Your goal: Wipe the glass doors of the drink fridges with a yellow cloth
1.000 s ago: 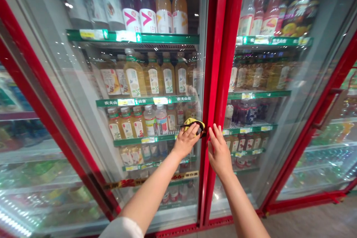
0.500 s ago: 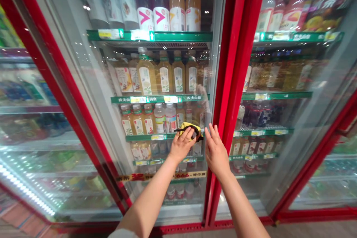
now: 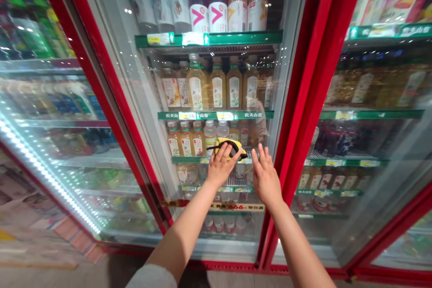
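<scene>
My left hand presses a yellow and black cloth against the glass door of a drinks fridge. Its fingers lie over the cloth, and a thin dark strip sticks out to the left. To the right, my right hand is raised with its fingers stretched out and nothing in it. It is at the glass beside the red door frame; whether the palm touches the glass cannot be made out.
Behind the glass, bottles stand in rows on shelves with green edges. More red-framed fridge doors are on both sides. A bright light strip runs down at the left, above the grey floor.
The view has shifted, so the fridge appears further right. My left hand and the cloth have moved left across the glass relative to the bottles. My right hand remains open.
</scene>
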Action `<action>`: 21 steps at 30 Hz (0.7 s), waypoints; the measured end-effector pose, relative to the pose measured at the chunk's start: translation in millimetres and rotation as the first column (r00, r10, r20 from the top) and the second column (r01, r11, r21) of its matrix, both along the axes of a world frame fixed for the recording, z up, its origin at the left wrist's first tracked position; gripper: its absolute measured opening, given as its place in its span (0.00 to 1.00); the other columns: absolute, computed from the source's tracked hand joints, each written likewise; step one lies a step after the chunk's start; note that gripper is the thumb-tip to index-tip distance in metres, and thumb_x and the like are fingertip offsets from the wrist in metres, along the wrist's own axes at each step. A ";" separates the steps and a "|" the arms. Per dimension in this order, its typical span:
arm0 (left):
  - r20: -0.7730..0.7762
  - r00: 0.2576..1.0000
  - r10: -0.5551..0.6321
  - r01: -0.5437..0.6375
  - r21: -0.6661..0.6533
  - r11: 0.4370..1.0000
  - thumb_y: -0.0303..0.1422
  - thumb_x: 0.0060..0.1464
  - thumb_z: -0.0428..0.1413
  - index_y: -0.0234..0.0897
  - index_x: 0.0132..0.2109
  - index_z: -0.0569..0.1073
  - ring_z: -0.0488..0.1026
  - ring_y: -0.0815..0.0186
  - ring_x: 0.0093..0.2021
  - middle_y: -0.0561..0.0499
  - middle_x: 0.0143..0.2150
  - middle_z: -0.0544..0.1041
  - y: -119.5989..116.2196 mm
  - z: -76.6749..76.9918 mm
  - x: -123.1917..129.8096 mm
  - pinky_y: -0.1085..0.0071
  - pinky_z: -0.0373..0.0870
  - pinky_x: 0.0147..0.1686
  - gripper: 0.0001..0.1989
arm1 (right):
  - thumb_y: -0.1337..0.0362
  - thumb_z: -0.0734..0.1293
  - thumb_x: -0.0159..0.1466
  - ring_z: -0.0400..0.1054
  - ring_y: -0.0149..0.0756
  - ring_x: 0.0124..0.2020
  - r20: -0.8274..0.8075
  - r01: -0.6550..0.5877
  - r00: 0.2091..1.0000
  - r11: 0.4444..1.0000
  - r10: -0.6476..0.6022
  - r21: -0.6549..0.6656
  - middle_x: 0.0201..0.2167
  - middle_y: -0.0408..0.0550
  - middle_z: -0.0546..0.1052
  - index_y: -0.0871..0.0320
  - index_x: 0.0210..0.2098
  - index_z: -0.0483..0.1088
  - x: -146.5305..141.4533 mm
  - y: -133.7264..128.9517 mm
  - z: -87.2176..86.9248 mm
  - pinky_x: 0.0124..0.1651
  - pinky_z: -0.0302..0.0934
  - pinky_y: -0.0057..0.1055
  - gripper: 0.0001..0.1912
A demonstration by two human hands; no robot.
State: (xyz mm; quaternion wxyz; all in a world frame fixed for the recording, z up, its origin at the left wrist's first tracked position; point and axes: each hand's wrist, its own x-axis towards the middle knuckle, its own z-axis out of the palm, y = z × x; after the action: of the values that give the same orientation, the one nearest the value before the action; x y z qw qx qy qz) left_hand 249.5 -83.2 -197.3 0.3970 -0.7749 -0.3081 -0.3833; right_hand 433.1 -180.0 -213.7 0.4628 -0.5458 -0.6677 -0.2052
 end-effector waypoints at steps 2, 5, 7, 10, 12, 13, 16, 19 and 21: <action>0.159 0.985 0.063 -0.061 -0.020 0.998 0.31 0.62 0.60 0.54 0.72 0.61 0.59 0.50 0.74 0.39 0.71 0.66 2.9 15.9 -10.7 0.52 0.64 0.67 0.35 | 0.81 0.56 0.66 0.32 0.52 0.78 0.007 0.014 1.000 1.000 -0.014 -0.021 0.78 0.49 0.36 0.43 0.76 0.25 -2.2 3.9 -1.6 0.71 0.55 0.62 0.50; 0.305 0.942 0.142 -0.134 -0.047 0.990 0.31 0.60 0.62 0.47 0.73 0.61 0.53 0.44 0.76 0.34 0.73 0.60 1.3 9.4 -30.5 0.47 0.63 0.67 0.36 | 0.80 0.57 0.66 0.32 0.54 0.78 0.007 0.026 1.000 0.998 -0.025 -0.054 0.78 0.49 0.33 0.43 0.76 0.25 -4.7 9.0 -8.9 0.70 0.59 0.60 0.50; 0.222 0.966 0.132 -0.128 -0.032 0.991 0.31 0.60 0.62 0.47 0.71 0.63 0.58 0.44 0.74 0.34 0.69 0.65 -2.1 -9.5 -38.0 0.50 0.67 0.65 0.35 | 0.80 0.57 0.66 0.32 0.56 0.78 0.016 0.034 0.999 0.997 -0.033 -0.063 0.78 0.48 0.30 0.43 0.76 0.25 -5.7 11.7 -13.9 0.69 0.60 0.60 0.51; 0.043 0.994 0.100 -0.099 -0.028 0.995 0.32 0.61 0.62 0.54 0.70 0.65 0.66 0.50 0.70 0.40 0.64 0.72 -2.3 -24.5 -39.4 0.56 0.70 0.62 0.33 | 0.79 0.58 0.65 0.31 0.59 0.78 0.046 0.064 0.997 0.996 -0.061 -0.070 0.78 0.49 0.28 0.44 0.76 0.24 -6.7 13.9 -17.0 0.68 0.60 0.61 0.52; 0.017 0.995 0.095 -0.095 -0.023 0.995 0.33 0.62 0.61 0.58 0.71 0.63 0.67 0.52 0.69 0.42 0.65 0.72 2.6 -14.8 -41.1 0.56 0.68 0.64 0.33 | 0.78 0.59 0.66 0.32 0.60 0.77 0.062 0.087 0.995 0.993 -0.082 -0.081 0.78 0.51 0.26 0.44 0.76 0.23 -8.3 13.6 -16.2 0.69 0.60 0.60 0.52; 0.031 0.995 0.094 -0.093 -0.021 0.995 0.33 0.63 0.61 0.59 0.71 0.62 0.66 0.52 0.70 0.43 0.66 0.71 5.7 -6.1 -44.1 0.55 0.67 0.65 0.33 | 0.77 0.59 0.66 0.32 0.61 0.77 0.064 0.097 0.994 0.991 -0.092 -0.087 0.78 0.51 0.26 0.45 0.76 0.22 -9.8 12.8 -15.2 0.69 0.60 0.60 0.52; 0.144 0.983 0.115 -0.111 -0.038 0.993 0.33 0.62 0.61 0.55 0.72 0.62 0.60 0.49 0.73 0.40 0.70 0.65 12.5 13.0 -60.9 0.53 0.63 0.68 0.34 | 0.76 0.60 0.67 0.33 0.61 0.77 0.039 0.111 0.993 0.990 -0.108 -0.088 0.78 0.51 0.24 0.44 0.75 0.22 -18.8 8.7 -11.8 0.69 0.60 0.60 0.51; 0.237 0.956 0.174 -0.158 -0.086 0.984 0.33 0.61 0.62 0.50 0.72 0.62 0.56 0.43 0.74 0.35 0.72 0.61 11.3 1.6 -77.7 0.49 0.62 0.68 0.34 | 0.75 0.60 0.69 0.34 0.60 0.78 0.024 0.088 0.996 0.993 -0.086 -0.082 0.78 0.51 0.25 0.43 0.75 0.21 -33.4 3.7 -8.3 0.69 0.60 0.59 0.51; 0.173 0.968 0.180 -0.161 -0.118 0.980 0.33 0.61 0.61 0.51 0.72 0.62 0.58 0.44 0.74 0.36 0.71 0.63 7.9 -13.6 -82.4 0.50 0.64 0.67 0.35 | 0.75 0.60 0.69 0.34 0.58 0.78 0.043 0.062 0.997 0.995 -0.058 -0.081 0.78 0.51 0.27 0.43 0.75 0.21 -43.8 0.9 -5.2 0.70 0.59 0.58 0.50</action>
State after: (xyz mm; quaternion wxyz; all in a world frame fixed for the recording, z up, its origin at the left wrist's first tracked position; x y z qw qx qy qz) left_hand 167.1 -75.3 -210.9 0.3578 -0.7267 -0.4280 -0.4008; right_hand 389.3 -179.1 -218.9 0.4198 -0.5800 -0.6682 -0.2023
